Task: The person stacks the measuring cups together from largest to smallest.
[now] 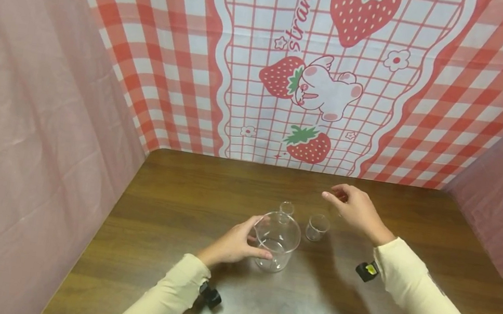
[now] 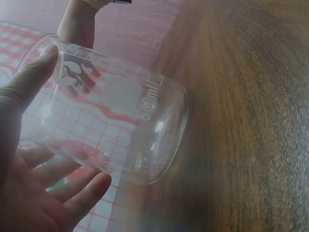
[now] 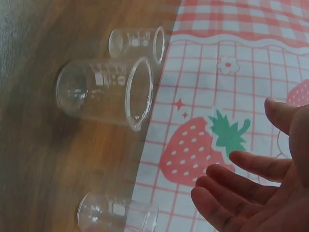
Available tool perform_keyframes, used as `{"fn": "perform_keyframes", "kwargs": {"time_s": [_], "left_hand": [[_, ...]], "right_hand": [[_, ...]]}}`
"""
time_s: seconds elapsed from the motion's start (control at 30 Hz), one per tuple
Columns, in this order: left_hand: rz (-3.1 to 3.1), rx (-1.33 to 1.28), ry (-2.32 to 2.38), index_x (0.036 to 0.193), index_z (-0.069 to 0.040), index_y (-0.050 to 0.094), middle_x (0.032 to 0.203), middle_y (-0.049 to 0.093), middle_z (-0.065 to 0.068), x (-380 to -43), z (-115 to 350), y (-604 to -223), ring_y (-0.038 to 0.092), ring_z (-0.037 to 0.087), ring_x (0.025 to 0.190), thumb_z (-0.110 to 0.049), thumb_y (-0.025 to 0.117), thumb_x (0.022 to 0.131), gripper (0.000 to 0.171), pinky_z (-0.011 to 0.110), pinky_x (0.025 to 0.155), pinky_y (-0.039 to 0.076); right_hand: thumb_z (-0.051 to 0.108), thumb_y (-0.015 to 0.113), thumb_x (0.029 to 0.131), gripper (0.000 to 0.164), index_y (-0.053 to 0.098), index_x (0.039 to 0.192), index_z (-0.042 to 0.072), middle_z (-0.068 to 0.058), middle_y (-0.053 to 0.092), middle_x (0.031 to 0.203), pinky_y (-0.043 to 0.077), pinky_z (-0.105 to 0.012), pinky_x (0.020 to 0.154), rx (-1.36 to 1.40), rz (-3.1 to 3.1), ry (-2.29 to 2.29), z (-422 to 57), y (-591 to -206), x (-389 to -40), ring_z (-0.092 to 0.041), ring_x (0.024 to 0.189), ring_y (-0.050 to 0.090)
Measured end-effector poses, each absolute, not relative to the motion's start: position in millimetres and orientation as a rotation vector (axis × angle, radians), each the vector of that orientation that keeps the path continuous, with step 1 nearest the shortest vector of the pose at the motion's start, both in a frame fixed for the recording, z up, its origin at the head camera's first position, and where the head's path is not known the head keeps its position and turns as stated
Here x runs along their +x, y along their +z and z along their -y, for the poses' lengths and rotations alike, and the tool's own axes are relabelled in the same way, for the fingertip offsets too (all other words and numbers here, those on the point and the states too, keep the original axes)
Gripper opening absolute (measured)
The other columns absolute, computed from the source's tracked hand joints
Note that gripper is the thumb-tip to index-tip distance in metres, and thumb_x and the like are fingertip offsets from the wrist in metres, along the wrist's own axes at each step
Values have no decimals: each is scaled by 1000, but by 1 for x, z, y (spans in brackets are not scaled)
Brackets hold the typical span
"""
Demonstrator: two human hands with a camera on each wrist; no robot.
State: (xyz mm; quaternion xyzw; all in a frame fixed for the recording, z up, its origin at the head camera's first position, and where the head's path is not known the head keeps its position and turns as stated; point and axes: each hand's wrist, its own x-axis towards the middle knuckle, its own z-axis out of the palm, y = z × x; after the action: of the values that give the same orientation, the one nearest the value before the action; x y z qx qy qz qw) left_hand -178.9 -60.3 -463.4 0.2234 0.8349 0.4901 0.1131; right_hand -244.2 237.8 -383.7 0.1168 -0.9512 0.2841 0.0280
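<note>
My left hand is around a large clear glass beaker with white markings, thumb on its near side and fingers on the far side. In the left wrist view the thumb lies against the glass and some fingers show through it. My right hand hovers at the far right of the beakers, fingers loosely bent and holding nothing. Nearest it in the right wrist view are a mid-sized beaker and another beaker at the bottom, mostly hidden by the hand in the head view. A small beaker stands behind the large one.
The brown wooden table ends at a red-and-white checked cloth with strawberries at the back. Pink curtains hang at both sides. A black wrist camera sits by the right sleeve.
</note>
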Motion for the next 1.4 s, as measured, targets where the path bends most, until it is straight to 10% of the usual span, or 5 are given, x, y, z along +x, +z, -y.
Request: {"fn": "perform_keyframes", "kwargs": {"time_s": [1.4], "left_hand": [[-2430, 670, 1449, 148, -8, 34, 150, 45, 13, -179, 61, -465, 62, 33, 116, -27, 83, 76, 89, 38, 98, 55]], "right_hand": [[54, 57, 92, 63, 66, 103, -8, -32, 65, 107, 54, -59, 69, 50, 3080, 380, -270, -402, -288, -50, 93, 63]]}}
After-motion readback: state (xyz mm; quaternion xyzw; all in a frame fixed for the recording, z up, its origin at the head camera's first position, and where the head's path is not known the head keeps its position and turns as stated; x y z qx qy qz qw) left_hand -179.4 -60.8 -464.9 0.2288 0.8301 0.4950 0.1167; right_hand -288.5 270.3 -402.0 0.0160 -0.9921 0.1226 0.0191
